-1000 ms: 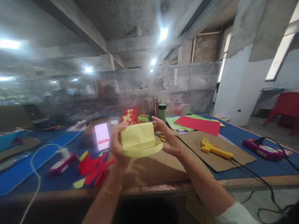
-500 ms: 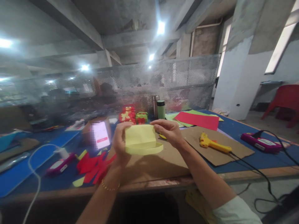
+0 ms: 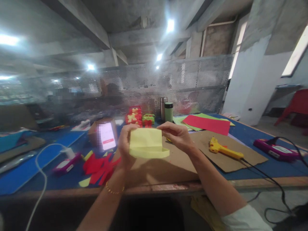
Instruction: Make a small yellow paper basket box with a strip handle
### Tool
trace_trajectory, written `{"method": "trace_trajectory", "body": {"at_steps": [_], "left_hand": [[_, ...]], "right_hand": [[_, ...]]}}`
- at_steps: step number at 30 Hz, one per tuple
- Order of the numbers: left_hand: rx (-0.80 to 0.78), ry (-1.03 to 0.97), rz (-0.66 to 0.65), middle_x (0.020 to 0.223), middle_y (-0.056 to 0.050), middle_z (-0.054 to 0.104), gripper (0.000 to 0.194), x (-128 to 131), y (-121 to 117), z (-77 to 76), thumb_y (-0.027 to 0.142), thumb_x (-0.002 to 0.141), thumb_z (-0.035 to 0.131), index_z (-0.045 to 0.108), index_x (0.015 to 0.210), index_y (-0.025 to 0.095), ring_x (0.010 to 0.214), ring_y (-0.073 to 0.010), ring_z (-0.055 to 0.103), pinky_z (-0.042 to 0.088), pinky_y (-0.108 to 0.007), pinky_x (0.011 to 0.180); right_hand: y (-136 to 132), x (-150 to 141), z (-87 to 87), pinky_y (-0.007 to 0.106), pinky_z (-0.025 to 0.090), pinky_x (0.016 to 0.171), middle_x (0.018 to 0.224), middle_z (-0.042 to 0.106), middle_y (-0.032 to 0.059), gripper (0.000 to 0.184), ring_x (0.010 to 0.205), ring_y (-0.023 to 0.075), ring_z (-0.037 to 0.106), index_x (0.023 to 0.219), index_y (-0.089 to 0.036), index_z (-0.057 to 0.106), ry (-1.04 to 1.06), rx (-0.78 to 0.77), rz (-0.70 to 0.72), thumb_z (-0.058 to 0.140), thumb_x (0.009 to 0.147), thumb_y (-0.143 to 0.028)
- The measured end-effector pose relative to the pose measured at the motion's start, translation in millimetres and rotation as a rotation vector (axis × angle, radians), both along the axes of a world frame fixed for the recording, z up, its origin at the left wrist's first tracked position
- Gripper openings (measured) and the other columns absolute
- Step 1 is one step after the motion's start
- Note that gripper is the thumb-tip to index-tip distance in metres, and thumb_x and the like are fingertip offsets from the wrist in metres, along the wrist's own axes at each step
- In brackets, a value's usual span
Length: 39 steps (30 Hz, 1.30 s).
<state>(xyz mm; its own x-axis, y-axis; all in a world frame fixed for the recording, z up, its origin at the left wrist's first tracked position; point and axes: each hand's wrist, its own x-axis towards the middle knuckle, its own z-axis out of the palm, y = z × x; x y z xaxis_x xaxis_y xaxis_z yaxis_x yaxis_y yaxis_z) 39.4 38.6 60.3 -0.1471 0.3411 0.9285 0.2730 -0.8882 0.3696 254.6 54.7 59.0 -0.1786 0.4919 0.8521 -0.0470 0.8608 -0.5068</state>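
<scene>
A small pale yellow box point(image 3: 146, 138), folded from paper or thin felt, is held up above the table's front part, its back panel standing and a low curved strip along its front. My left hand point(image 3: 125, 141) is closed around its left side, thumb along the top edge. At the upper right corner, my right hand point(image 3: 176, 134) pinches the box edge between thumb and fingers. Beneath both hands lies a brown cardboard sheet point(image 3: 163, 173). Just behind the right hand, a small yellow tool is mostly hidden.
A yellow glue gun point(image 3: 226, 150) lies on cardboard at right, its cord trailing past a purple power strip point(image 3: 275, 150). Red scraps point(image 3: 99, 166) and a lit phone point(image 3: 106, 136) are at left. Behind stand a green bottle point(image 3: 168, 111) and red decorated boxes point(image 3: 133, 116).
The view has shifted slightly, so the surroundings sit a little further right. Both hands keep their hold on the yellow box, which is tilted a little differently.
</scene>
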Motion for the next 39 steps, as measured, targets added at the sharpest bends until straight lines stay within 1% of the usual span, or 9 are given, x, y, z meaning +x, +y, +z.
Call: {"method": "trace_trajectory", "body": {"at_steps": [9, 15, 18, 23, 26, 30, 34, 36, 39], "left_hand": [[-0.149, -0.094, -0.014, 0.097, -0.004, 0.074, 0.016, 1, 0, -0.5, 0.03, 0.086, 0.069, 0.07, 0.099, 0.021, 0.085, -0.0187, 0.07, 0.056, -0.029, 0.074], [-0.189, -0.142, -0.13, 0.092, -0.004, 0.075, 0.033, 0, 1, -0.2, 0.034, 0.09, 0.07, 0.063, 0.12, 0.022, 0.076, -0.0172, 0.072, 0.055, -0.026, 0.063], [-0.212, -0.146, -0.135, 0.093, -0.004, 0.076, 0.035, -2, 4, -2.6, 0.037, 0.09, 0.07, 0.063, 0.122, 0.022, 0.077, -0.0179, 0.073, 0.056, -0.027, 0.066], [-0.262, -0.062, -0.118, 0.105, -0.007, 0.076, 0.037, -12, 7, -7.8, 0.037, 0.089, 0.072, 0.066, 0.122, 0.023, 0.09, -0.0193, 0.073, 0.058, -0.03, 0.076], [-0.275, 0.032, -0.171, 0.114, -0.008, 0.075, 0.036, -21, 9, -5.3, 0.034, 0.086, 0.076, 0.069, 0.119, 0.022, 0.097, -0.02, 0.073, 0.059, -0.029, 0.079], [-0.337, 0.156, -0.445, 0.125, -0.012, 0.072, 0.059, -36, 8, 4.4, 0.028, 0.073, 0.09, 0.067, 0.128, 0.021, 0.108, -0.022, 0.072, 0.059, -0.031, 0.091], [-0.585, 0.198, -0.73, 0.138, -0.012, 0.067, 0.073, -51, -1, 10.1, 0.032, 0.079, 0.087, 0.059, 0.146, 0.028, 0.11, -0.0236, 0.071, 0.06, -0.036, 0.094], [-0.651, 0.163, -0.763, 0.141, -0.012, 0.066, 0.071, -54, -5, 10.6, 0.036, 0.081, 0.084, 0.06, 0.147, 0.029, 0.112, -0.0242, 0.07, 0.059, -0.038, 0.098], [-0.672, 0.104, -0.635, 0.131, -0.011, 0.071, 0.052, -54, -10, 12.3, 0.042, 0.085, 0.08, 0.07, 0.133, 0.023, 0.108, -0.0223, 0.07, 0.058, -0.035, 0.096]], "right_hand": [[-1, -1, -1.1, 0.028, 0.062, 0.066, 0.088, 0.079, 0.0052, 0.021, 0.074, 0.0153, 0.072, 0.097, -0.021, 0.082, -0.008, -0.008, -0.002, 0.076, 0.093, -0.04], [-2, -3, -0.9, 0.028, 0.06, 0.063, 0.081, 0.077, 0.0045, 0.02, 0.07, 0.0152, 0.071, 0.094, -0.02, 0.081, -0.009, 0.03, -0.015, 0.073, 0.095, -0.038], [-3, -5, -1.5, 0.027, 0.059, 0.063, 0.084, 0.078, 0.0049, 0.018, 0.069, 0.0143, 0.07, 0.093, -0.02, 0.08, -0.041, 0.106, -0.094, 0.069, 0.098, -0.034], [-4, -8, -0.4, 0.026, 0.058, 0.067, 0.086, 0.077, 0.0043, 0.015, 0.071, 0.0132, 0.07, 0.093, -0.021, 0.077, -0.069, 0.273, -0.203, 0.063, 0.099, -0.021], [-5, -7, 0.8, 0.024, 0.057, 0.066, 0.084, 0.077, 0.0036, 0.014, 0.073, 0.0131, 0.07, 0.091, -0.021, 0.075, -0.068, 0.29, -0.226, 0.064, 0.097, -0.017], [-2, -2, -0.4, 0.022, 0.055, 0.061, 0.079, 0.075, 0.0022, 0.013, 0.067, 0.0123, 0.069, 0.089, -0.02, 0.075, -0.048, 0.141, -0.229, 0.064, 0.095, -0.02], [7, 4, -5.1, 0.023, 0.054, 0.057, 0.073, 0.074, 0.0018, 0.018, 0.063, 0.0138, 0.067, 0.087, -0.021, 0.077, -0.006, -0.102, -0.155, 0.072, 0.089, -0.038], [12, 5, -7.7, 0.024, 0.052, 0.053, 0.072, 0.075, 0.0023, 0.026, 0.06, 0.0137, 0.065, 0.085, -0.021, 0.077, 0.02, -0.221, -0.106, 0.077, 0.084, -0.047], [16, 4, -11.1, 0.024, 0.047, 0.049, 0.069, 0.074, 0.0024, 0.039, 0.055, 0.0127, 0.06, 0.082, -0.021, 0.077, 0.055, -0.36, -0.052, 0.082, 0.076, -0.059]]}}
